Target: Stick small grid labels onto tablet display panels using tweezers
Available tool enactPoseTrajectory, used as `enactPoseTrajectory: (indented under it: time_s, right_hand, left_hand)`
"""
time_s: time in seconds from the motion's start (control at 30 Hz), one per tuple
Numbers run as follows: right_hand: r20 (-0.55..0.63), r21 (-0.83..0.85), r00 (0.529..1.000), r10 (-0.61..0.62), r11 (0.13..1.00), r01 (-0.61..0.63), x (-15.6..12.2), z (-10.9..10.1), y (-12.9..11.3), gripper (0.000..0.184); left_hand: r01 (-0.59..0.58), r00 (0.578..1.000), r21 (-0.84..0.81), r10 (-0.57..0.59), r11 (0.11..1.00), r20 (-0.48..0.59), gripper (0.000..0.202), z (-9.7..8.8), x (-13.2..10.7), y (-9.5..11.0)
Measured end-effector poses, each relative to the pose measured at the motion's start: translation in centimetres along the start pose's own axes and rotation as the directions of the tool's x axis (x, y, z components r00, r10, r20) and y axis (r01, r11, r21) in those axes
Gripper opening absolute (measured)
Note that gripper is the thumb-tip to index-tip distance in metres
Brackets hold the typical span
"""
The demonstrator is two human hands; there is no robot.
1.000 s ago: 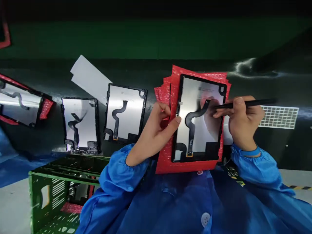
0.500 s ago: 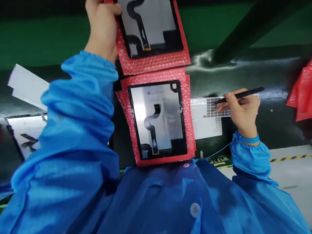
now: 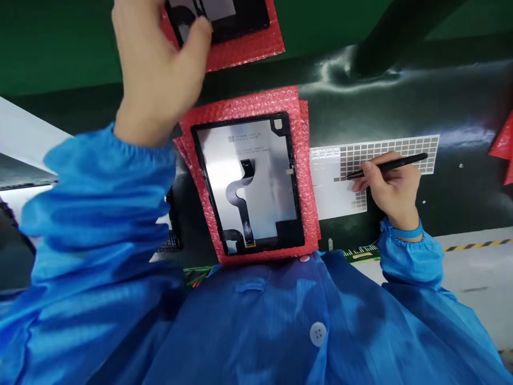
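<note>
A display panel with a silver back, black frame and curved dark flex cable lies on red bubble wrap right before me. Beyond it, a second panel on red bubble wrap is cut off by the top edge. My left hand is over that panel's near left corner, thumb spread; its other fingers run out of view. My right hand grips black tweezers, their tips down at a white sheet of small grey stickers. A second sticker sheet is just below it.
At far left are white paper and part of another panel, partly behind my sleeve. Red bubble wrap shows at the right edge. A dark post stands on the bench at upper right. A blue wrist strap circles my right wrist.
The far panel has gone farther up out of view, and my left hand has come off its edge, nearer to me. The tweezer tips have moved down and left on the sticker sheet.
</note>
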State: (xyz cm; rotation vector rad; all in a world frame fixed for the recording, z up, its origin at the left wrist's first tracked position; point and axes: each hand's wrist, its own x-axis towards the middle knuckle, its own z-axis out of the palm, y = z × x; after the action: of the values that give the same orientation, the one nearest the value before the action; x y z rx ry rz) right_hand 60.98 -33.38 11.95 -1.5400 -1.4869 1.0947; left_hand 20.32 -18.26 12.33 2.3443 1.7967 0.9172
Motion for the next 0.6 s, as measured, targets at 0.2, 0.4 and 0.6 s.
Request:
enactPoseTrajectory:
  time_s: [0.2,0.4,0.6]
  right_hand:
    - [0.002,-0.024,0.996,0.094,0.995,-0.093,-2.1,-2.2,0.9,0.028]
    - [-0.034,-0.009,0.996,0.081,0.997,-0.082,-3.6,-1.9,1.8,0.034]
    - [-0.052,0.001,0.995,0.084,0.996,-0.084,-3.4,-1.6,1.1,0.029]
  left_hand:
    - [0.041,0.981,-0.222,0.003,0.974,0.195,0.049,-5.9,-8.0,7.1]
    - [0.154,0.987,-0.502,-0.110,0.851,0.117,0.064,-3.5,-13.5,4.5]
    - [0.091,0.996,-0.602,-0.072,0.794,0.055,0.055,-1.9,-14.3,3.9]
